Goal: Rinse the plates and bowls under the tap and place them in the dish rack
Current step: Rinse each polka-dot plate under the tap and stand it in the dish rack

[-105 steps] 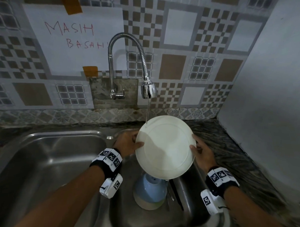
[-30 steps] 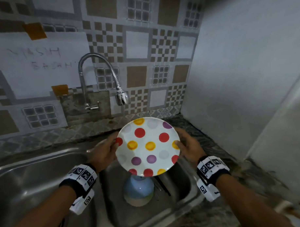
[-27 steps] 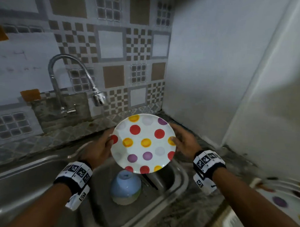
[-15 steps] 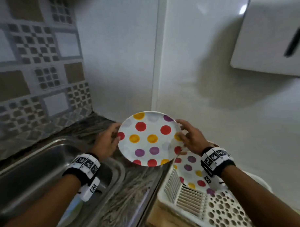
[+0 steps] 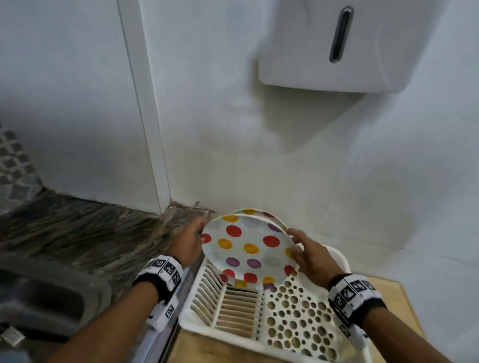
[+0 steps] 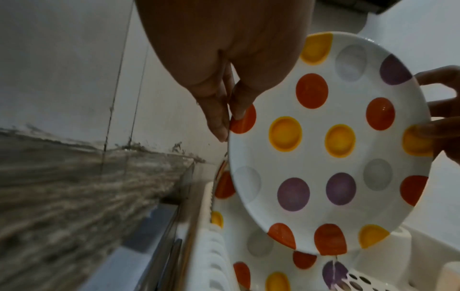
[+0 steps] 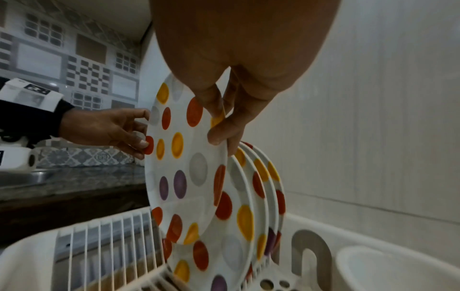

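Note:
A white plate with red, yellow, purple and grey dots hangs tilted just above the slotted part of the white dish rack. My left hand pinches its left rim, thumb on the dotted face. My right hand pinches the right rim. Several matching dotted plates stand upright in the rack slots right behind the held one.
The rack sits on a wooden surface beside the dark stone counter. The steel sink's corner shows at lower left. A white wall dispenser hangs above. A white cup holder is at the rack's far end.
I turned from the tap to the right, carrying the plate from over the sink to over the rack. It was flipped dotted face toward me and now sits lower, close to the racked plates.

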Available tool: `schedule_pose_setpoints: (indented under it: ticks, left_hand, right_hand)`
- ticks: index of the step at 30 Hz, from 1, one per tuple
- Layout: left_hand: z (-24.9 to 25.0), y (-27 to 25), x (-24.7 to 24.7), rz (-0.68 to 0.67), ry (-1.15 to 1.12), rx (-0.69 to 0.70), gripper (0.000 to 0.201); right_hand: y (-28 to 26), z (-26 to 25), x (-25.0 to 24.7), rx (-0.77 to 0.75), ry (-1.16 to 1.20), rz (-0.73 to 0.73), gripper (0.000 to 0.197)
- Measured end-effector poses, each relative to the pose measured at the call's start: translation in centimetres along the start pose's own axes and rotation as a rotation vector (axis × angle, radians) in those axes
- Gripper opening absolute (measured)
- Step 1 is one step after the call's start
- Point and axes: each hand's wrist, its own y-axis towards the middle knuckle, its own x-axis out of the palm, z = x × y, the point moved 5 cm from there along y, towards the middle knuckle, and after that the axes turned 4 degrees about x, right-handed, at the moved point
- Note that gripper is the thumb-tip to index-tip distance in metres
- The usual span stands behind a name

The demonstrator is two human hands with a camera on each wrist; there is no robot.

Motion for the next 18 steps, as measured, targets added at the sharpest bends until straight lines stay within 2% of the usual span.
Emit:
schedule_pose_setpoints:
  ticks: [3,7,9,11,12,15,18]
  left_hand:
    - [-1.6,0.5,2.7,-0.028,0.137,-0.122,0.018]
    - [-3.4,0.1,5.2,-0.041,0.022,-0.201,0.008]
    - [-4.4,-0.1,6.2,-0.045,0.061,-0.227,0.016]
    - [-4.8,-0.5,6.9,-0.050,0.173,-0.224,0.034]
    - [-4.9,-0.7,7.0,-0.038,0.197,-0.234,0.033]
    - [-5.5,-0.5,7.2,-0.045,0.148,-0.308,0.010]
    - [-6.2,-0.2,6.7,-0.082,0.192,-0.351,0.011]
  right_hand:
    - [-0.6,2.2,1.4,0.057,-0.032,-0.031,0.035]
    - [-1.1,3.8,3.5,0.106,0.009,-0.113,0.035]
    - [-1.4,4.2,4.4,0.107,-0.002,-0.135,0.037]
    - [-1.6,4.7,5.1,0.117,0.019,-0.149,0.038]
    - [-1.6,4.9,5.4,0.121,0.026,-0.149,0.038]
    - [-1.1,5.0,5.9,0.110,0.007,-0.151,0.039]
    - [-0.8,4.7,6.2,0.066,-0.042,-0.155,0.040]
